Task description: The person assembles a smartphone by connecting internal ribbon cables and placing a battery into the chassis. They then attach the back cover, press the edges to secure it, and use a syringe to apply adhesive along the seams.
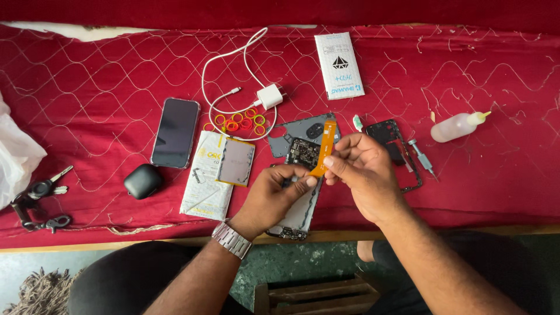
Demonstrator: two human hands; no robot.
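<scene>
My left hand [274,192] grips an opened phone body [300,175] with its dark circuit board [302,153] showing, held tilted above the red cloth. An orange flex ribbon cable [324,149] rises from the phone, and my right hand [361,175] pinches its lower end between thumb and fingers. A steel watch is on my left wrist. The phone's grey back cover [294,129] lies just behind my hands. A black phone frame [392,143] lies to the right, partly hidden by my right hand.
On the red quilted cloth [87,87]: a black phone [175,132], dark earbud case [142,181], battery [235,163] on a white packet, white charger and cable [268,96], coloured rubber bands [242,121], white box [339,65], squeeze bottle [458,125], screwdriver [421,157], keys [38,198].
</scene>
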